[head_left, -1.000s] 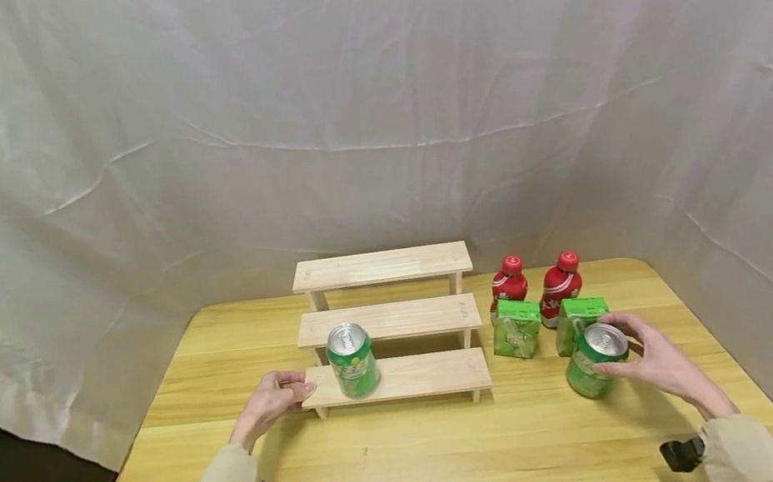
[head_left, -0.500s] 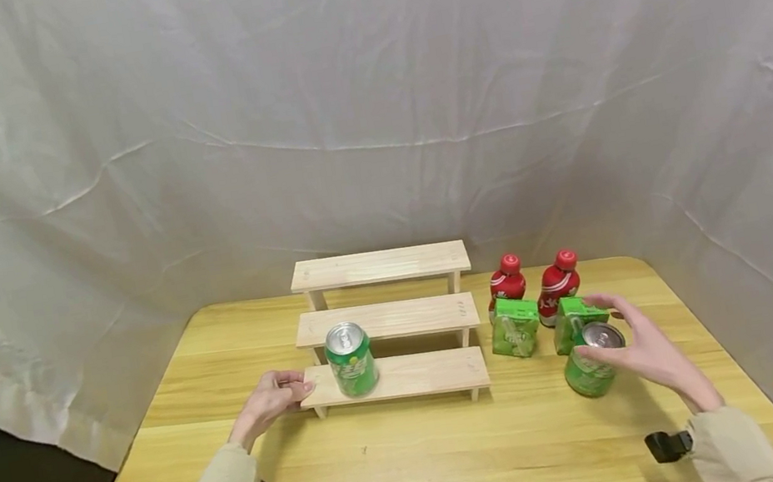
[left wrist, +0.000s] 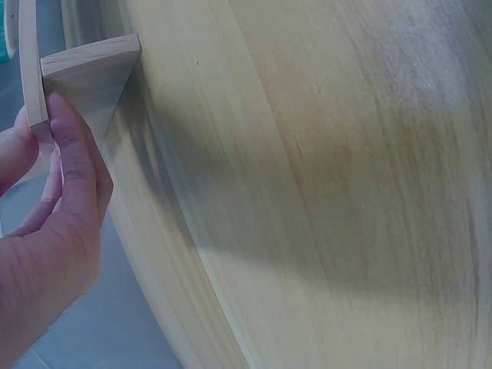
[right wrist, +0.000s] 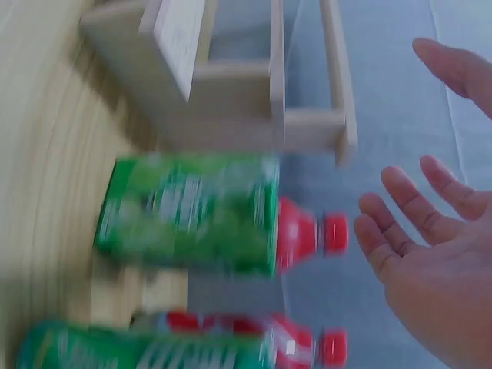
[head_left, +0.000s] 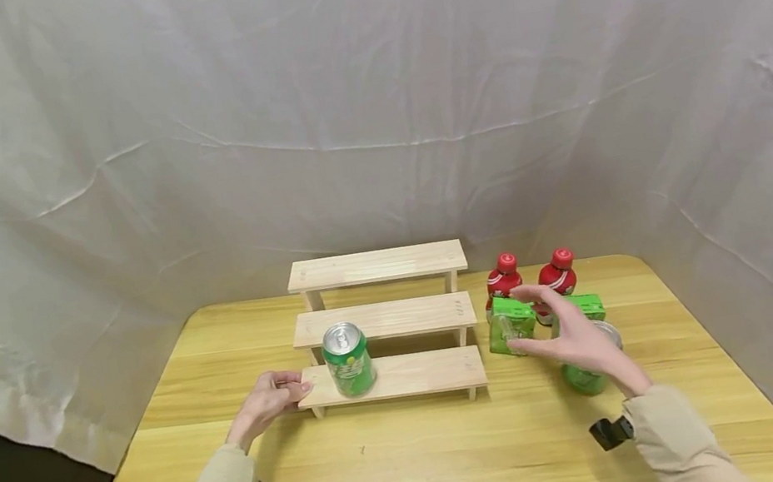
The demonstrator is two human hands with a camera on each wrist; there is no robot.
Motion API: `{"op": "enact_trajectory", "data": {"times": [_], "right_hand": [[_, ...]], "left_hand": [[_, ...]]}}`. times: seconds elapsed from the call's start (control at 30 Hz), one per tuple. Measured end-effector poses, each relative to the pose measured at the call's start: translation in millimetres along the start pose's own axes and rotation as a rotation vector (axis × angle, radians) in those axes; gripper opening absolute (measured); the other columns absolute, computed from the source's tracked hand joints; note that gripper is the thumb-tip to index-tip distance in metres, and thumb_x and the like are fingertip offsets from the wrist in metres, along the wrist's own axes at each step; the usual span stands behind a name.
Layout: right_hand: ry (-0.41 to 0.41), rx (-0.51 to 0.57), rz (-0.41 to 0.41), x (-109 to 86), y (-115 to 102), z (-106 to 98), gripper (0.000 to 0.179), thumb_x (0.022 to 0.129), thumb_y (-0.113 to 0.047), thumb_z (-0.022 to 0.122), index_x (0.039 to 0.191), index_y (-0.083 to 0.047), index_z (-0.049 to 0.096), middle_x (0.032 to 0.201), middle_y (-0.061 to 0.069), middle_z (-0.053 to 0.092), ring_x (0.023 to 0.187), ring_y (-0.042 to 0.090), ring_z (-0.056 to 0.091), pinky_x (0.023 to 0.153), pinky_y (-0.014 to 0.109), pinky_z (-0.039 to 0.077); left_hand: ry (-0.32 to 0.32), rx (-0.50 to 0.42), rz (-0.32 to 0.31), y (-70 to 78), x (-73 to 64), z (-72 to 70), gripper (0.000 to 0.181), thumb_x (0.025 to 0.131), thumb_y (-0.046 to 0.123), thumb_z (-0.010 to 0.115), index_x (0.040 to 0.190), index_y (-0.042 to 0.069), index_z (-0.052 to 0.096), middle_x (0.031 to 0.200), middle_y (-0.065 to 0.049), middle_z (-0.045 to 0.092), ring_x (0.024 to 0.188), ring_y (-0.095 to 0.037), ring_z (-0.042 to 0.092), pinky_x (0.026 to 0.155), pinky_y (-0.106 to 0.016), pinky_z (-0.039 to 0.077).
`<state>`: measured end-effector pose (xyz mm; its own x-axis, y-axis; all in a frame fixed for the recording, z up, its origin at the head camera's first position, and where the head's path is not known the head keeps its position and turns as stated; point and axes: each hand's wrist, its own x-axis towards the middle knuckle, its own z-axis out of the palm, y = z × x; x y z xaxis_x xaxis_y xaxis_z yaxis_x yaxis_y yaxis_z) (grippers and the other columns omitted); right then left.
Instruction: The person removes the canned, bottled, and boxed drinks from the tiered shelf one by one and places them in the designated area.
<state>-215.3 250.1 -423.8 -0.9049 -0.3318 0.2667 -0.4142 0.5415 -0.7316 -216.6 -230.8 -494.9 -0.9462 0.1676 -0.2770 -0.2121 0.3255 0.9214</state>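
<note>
My left hand (head_left: pixel 268 403) pinches the left end of the lowest step of a three-step wooden display shelf (head_left: pixel 422 372); the left wrist view shows thumb and fingers on either side of the board (left wrist: pixel 32 69). A green drink can (head_left: pixel 350 369) stands upright on that step. My right hand (head_left: pixel 577 341) is spread, thumb apart from fingers, near the left green drink carton (head_left: pixel 503 332). In the right wrist view a gap shows between the fingers and the carton (right wrist: pixel 192 211). A second green can (head_left: pixel 585 381) stands on the table, partly hidden behind my right hand.
Two red-capped bottles (head_left: pixel 504 280) stand behind the cartons. Another green carton (head_left: pixel 586 304) is beside the second can, partly covered by my hand. Grey-white cloth (head_left: pixel 366 109) hangs behind and at both sides of the wooden table (head_left: pixel 408 473).
My right hand has let go of the can on the table and moved left toward the left carton. My left hand keeps its pinch on the shelf.
</note>
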Motion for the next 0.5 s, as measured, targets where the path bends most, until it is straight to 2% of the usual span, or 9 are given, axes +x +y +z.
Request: {"op": "enact_trajectory", "data": {"times": [0.33,0.5], "right_hand": [[-0.101,0.174,-0.034,30.6,-29.8,42.2,0.068,0.084,-0.014,0.081,0.141,0.001,0.046,0.142,0.026,0.052,0.133,0.042,0.051,0.111,0.057,0.043],[-0.135,0.2,-0.058,43.6,-44.4,61.3,0.069,0.083,-0.015,0.082,0.14,0.001,0.047,0.142,0.029,0.052,0.131,0.045,0.052,0.112,0.054,0.044]], "left_hand": [[-0.015,-0.014,0.003,0.9,-1.0,-0.1,0.045,0.097,0.006,0.06,0.127,-0.025,0.046,0.098,-0.013,0.067,0.082,-0.009,0.064,0.076,-0.024,0.058],[-0.014,-0.017,-0.008,0.5,0.3,-0.2,0.045,0.097,0.006,0.061,0.127,-0.024,0.046,0.098,-0.012,0.067,0.083,-0.009,0.065,0.076,-0.024,0.058]]}}
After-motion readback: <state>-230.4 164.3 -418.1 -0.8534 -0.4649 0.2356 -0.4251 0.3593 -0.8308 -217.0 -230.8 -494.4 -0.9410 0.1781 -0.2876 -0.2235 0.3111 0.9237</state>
